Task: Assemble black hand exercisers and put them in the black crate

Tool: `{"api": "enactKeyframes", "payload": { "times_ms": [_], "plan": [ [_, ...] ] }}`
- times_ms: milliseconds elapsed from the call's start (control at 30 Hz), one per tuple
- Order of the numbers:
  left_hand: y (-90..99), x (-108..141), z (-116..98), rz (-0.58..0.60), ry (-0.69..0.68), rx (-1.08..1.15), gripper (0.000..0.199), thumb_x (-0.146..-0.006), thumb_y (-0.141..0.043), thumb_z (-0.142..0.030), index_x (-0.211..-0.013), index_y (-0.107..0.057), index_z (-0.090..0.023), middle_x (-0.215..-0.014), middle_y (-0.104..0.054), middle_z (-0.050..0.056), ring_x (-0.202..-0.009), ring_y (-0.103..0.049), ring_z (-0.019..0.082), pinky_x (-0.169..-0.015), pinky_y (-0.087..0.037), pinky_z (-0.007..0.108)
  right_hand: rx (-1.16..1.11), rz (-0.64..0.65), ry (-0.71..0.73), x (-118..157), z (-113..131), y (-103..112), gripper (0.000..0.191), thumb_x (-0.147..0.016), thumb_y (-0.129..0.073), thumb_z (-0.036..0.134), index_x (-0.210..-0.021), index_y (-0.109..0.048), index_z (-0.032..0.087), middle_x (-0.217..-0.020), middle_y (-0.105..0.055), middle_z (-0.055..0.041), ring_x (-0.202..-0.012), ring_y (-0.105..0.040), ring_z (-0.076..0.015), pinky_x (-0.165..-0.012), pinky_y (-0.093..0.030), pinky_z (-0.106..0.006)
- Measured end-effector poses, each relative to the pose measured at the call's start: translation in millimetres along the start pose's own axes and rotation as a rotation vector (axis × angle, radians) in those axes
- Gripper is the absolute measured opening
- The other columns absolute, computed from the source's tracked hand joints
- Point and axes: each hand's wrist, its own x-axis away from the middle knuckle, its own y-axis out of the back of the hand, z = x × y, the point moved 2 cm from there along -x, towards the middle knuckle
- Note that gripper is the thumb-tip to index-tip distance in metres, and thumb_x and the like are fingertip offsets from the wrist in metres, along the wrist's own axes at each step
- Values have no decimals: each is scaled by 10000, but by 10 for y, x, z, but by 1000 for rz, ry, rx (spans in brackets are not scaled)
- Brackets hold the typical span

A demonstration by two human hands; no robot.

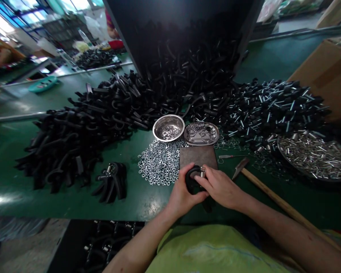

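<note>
Near the front edge of the green bench, my left hand [183,195] is wrapped round a curved black plastic part [192,179]. My right hand [219,186] pinches a small silver spring [202,172] at the upper right of that part. Both hands are just in front of a flat grey metal plate [198,156], overlapping its near edge. Left of the plate spreads a heap of silver nuts [159,163]. Behind it stand a round steel bowl [168,129] and an oval steel tray [201,134], each with small metal pieces inside.
Black parts [74,140] are piled at the left and back. A hammer [272,193], a thin screwdriver [230,156] and a pan of metal pins [315,155] lie right. Several joined black parts [111,182] rest left. A cardboard box [329,76] stands back right; another person's arm shows far left.
</note>
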Motion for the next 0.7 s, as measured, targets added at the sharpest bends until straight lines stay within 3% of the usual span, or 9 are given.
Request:
{"api": "enactKeyframes", "payload": {
  "times_ms": [167,300,367,433,500,600,700],
  "plan": [
    [-36,-51,90,79,-8,-10,765,-606,-742,-154,-1272,-372,-231,-1154,-573,52,-1048,-577,209,-939,-441,346,106,37,-17,-39,-63,-55,274,-927,-351,303,-947,-555,122,-864,-682,-127,-792,-656,-236,-658,-419,-313],
    [-74,-170,218,122,43,-50,793,-636,-763,-250,-1304,-337,-223,-1132,-587,54,-995,-595,201,-885,-468,345,237,94,4,-197,-235,-29,372,-933,-348,400,-945,-614,141,-878,-703,-130,-784,-670,-245,-645,-422,-316],
    [-1,-317,247,115,-3,-172,701,-686,-739,-325,-1286,-397,-209,-1141,-585,70,-1007,-588,208,-888,-463,354,337,178,5,-330,-316,42,415,-919,-372,457,-878,-655,157,-846,-711,-134,-774,-674,-267,-636,-424,-329],
    [178,-547,235,30,-102,-325,502,-775,-656,-348,-1221,-489,-187,-1159,-576,90,-1057,-562,211,-915,-447,353,404,195,22,-515,-346,160,378,-902,-426,444,-829,-679,173,-824,-713,-126,-784,-672,-275,-637,-429,-333],
    [441,-849,203,-97,-167,-505,323,-853,-552,-306,-1143,-560,-162,-1131,-587,101,-1075,-547,204,-933,-434,341,418,115,63,-758,-311,296,285,-894,-468,360,-845,-693,192,-848,-713,-110,-813,-665,-261,-660,-437,-329],
    [842,-1365,179,-160,-82,-897,252,-877,-480,-228,-1057,-639,-150,-1079,-614,107,-1057,-547,211,-947,-423,333,402,-11,124,-1213,-180,437,222,-886,-488,264,-904,-701,204,-938,-701,-102,-922,-631,-245,-749,-445,-331],
    [1089,-1808,204,-97,44,-1118,238,-812,-531,-171,-983,-695,-144,-1089,-625,128,-1089,-537,254,-947,-425,344,410,-48,132,-1703,-38,447,236,-896,-470,202,-945,-695,153,-1033,-667,-145,-1073,-558,-260,-852,-435,-348]
  ]
}}
